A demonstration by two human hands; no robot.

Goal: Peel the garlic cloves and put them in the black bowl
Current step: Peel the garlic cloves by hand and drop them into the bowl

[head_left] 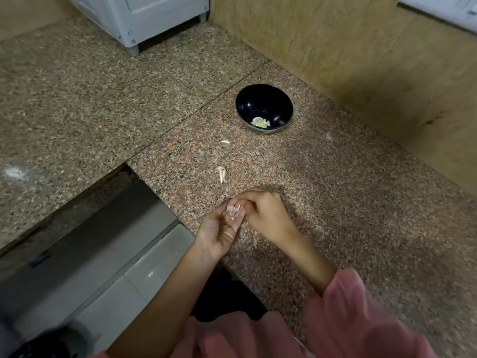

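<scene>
At the far left a white cabinet [154, 19] stood on short feet on the speckled granite bench [90, 104]. Below the bench's near-left edge lay a pale tiled floor [124, 259].

Near the middle of the bench, two loose bits of garlic lay apart from each other. One was a stemmed scrap of skin [222, 173] just beyond the hands, and the other was a small pale clove [225, 142] farther off, towards the bowl.

The left grip [219, 233] was turned palm up above the bench's near part. Its fingers were bent up around a garlic clove [233, 211] whose papery skin was partly loose. The right grip [265, 213] came in from the right, knuckles up and fingers curled. Its thumb and fingertips pinched at that same clove, though slight blur hid exactly where they met it. The two grips touched at the clove.

Farther back and slightly right, well apart from the hands, sat the black bowl [264, 94], upright, with a few peeled cloves [260, 122] in its bottom.

A plywood wall [361, 60] ran along the bench's far right side. Pink sleeves [361, 319] covered the forearms at the near edge.
</scene>
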